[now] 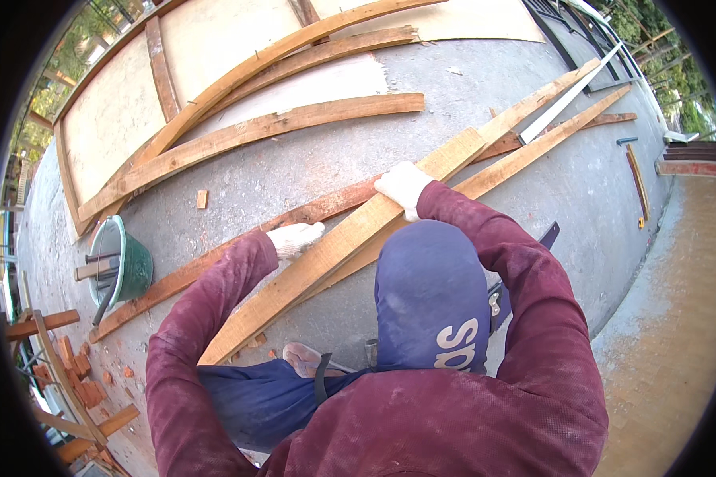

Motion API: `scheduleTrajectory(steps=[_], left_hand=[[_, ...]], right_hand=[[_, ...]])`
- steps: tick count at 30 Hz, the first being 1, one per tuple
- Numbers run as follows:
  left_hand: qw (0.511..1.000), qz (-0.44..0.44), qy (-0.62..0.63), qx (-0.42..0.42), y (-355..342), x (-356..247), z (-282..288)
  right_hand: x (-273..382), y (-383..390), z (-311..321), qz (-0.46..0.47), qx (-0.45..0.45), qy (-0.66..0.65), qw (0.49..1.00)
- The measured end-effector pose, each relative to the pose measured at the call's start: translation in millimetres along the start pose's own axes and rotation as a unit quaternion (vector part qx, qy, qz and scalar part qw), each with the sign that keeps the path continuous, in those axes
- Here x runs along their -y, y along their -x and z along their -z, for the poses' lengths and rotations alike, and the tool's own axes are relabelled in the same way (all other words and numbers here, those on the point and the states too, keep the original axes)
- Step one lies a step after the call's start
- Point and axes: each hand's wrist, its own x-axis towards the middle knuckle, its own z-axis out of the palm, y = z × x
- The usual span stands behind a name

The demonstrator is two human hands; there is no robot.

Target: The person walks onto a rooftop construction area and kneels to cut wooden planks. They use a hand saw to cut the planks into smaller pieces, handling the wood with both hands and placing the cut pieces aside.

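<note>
Both gloved hands are on a long pale plank (350,238) lying diagonally on the concrete floor (310,167). Left hand (294,237) rests on its lower edge, grip mostly closed around it; right hand (403,187) clamps the plank farther up. A green bucket (127,266) sits off to the left.

Green bucket (123,269) sits on the concrete floor (310,171) near its left edge, tipped, with sticks poking out. Brick rubble (75,374) lies at the lower left beside a rough timber frame (52,358). Large plywood panel (127,111) with wooden battens fills the far left corner, several long curved boards (254,131) lying across and beside it. Small wood offcut (202,199) lies alone on the floor. Thin dark-red strip (638,183) lies near the right edge, and beyond that edge is reddish paving (676,318).
</note>
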Motion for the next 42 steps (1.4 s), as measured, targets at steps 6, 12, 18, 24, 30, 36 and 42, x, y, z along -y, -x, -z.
scheduleTrajectory(steps=[6, 12, 18, 24, 30, 36, 42], left_hand=[[0.992, -0.111, -0.035, 0.044, -67.1, -28.8, -34.5], [0.996, -0.027, 0.018, 0.088, -56.8, -50.0, -46.3], [0.998, -0.035, 0.019, 0.054, -37.4, -26.8, -29.9], [0.997, -0.07, 0.004, 0.016, 48.7, 46.4, 49.2], [0.996, -0.055, -0.031, -0.059, 111.5, 139.5, 89.9], [0.995, -0.037, -0.013, -0.088, 130.1, 225.9, 97.2], [0.996, -0.047, 0.051, -0.058, 109.0, 257.3, 107.0]], right_hand=[[-5.1, 7.5, -14.2, 0.015, -0.047, 0.005, 0.999], [0.0, 17.4, -16.9, -0.011, -0.132, 0.022, 0.991], [19.1, 147.0, -47.5, -0.175, -0.37, -0.201, 0.89], [61.9, 293.9, -128.8, -0.51, -0.196, -0.29, 0.786], [104.6, 300.6, -157.6, -0.537, -0.089, -0.312, 0.778], [163.4, 317.7, -197.9, -0.576, 0.09, -0.379, 0.719], [216.8, 343.6, -304.6, -0.647, 0.014, -0.466, 0.604]])
